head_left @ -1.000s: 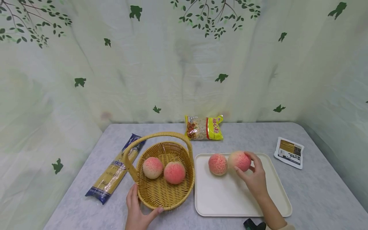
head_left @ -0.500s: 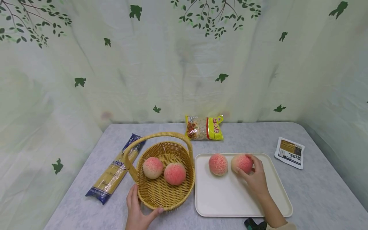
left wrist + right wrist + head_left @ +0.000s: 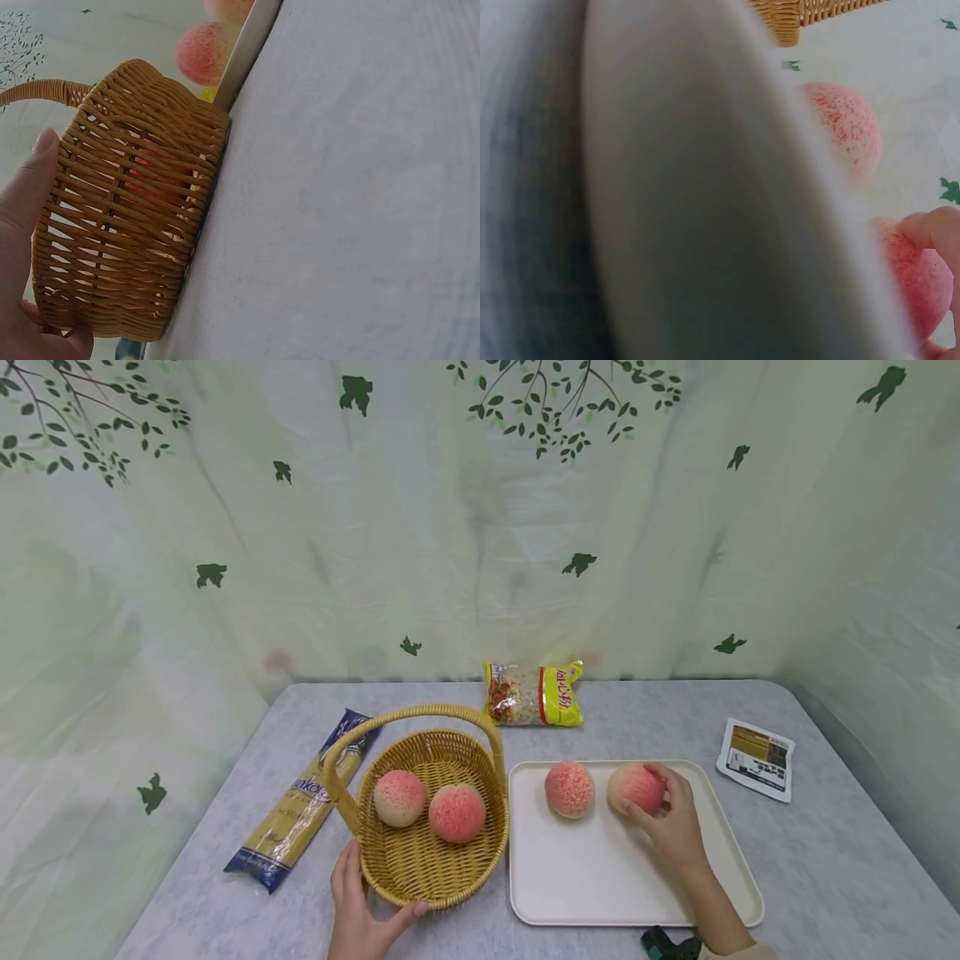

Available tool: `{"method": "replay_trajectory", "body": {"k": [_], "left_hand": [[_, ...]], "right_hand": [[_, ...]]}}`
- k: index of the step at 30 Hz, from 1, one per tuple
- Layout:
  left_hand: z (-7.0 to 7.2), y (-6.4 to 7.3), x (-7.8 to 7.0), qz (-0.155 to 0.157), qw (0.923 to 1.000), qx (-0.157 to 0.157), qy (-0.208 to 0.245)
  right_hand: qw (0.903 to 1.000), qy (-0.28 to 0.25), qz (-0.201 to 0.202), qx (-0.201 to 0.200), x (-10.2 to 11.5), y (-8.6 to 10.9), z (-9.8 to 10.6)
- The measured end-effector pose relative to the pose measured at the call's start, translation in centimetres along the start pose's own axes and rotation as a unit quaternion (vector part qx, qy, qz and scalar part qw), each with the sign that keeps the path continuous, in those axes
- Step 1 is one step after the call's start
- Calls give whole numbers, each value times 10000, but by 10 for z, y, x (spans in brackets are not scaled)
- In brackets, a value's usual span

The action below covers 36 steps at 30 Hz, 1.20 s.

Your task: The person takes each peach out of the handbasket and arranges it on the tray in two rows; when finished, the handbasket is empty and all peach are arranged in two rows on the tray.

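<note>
My left hand (image 3: 362, 910) grips the wicker basket (image 3: 408, 877) at its near left side, thumb on the rim, as the left wrist view also shows. Inside the basket lie two peaches, a pale pink one (image 3: 399, 798) and a redder one (image 3: 457, 814). On the white tray (image 3: 570, 877), my right hand (image 3: 678, 831) holds a pink and cream peach (image 3: 632, 788) between thumb and fingers near the far edge. Another speckled peach (image 3: 569, 789) sits just left of it, a narrow gap between them. The tray's blurred edge hides much of the right wrist view.
A blue and gold pasta packet (image 3: 300, 806) lies left of the basket, partly behind its arched handle (image 3: 420, 708). At the table's back is a yellow food bag (image 3: 534, 695). A white pouch (image 3: 756, 760) lies right of the tray, and a black object (image 3: 667, 945) shows near the right wrist.
The right hand and its peach have shifted slightly right and toward me, opening a gap from the other tray peach. The left hand and basket have stayed put.
</note>
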State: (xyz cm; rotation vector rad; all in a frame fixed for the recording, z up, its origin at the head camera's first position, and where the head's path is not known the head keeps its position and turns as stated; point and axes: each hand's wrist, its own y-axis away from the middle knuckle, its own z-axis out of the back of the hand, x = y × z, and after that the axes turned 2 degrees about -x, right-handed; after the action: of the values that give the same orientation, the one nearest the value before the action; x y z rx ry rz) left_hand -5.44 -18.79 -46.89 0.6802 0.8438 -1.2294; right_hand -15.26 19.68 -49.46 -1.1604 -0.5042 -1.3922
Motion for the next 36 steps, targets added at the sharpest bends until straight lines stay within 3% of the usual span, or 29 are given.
{"method": "replay_trajectory", "body": {"k": [9, 18, 27, 31, 36], "left_hand": [[0, 0, 1, -51, 10000, -24, 13], [0, 0, 1, -71, 10000, -20, -9], [0, 0, 1, -86, 10000, -18, 1], [0, 0, 1, -103, 9999, -15, -24], [0, 1, 1, -91, 10000, -22, -15]], "right_hand": [[9992, -196, -113, 321, -4, -1, -2], [9999, -82, 71, 97, -4, 0, -2], [9990, -256, 14, 364, -4, 0, -1], [9988, -381, 218, 206, 9, 0, 2], [9951, -519, 832, -102, 48, 5, 8]]}}
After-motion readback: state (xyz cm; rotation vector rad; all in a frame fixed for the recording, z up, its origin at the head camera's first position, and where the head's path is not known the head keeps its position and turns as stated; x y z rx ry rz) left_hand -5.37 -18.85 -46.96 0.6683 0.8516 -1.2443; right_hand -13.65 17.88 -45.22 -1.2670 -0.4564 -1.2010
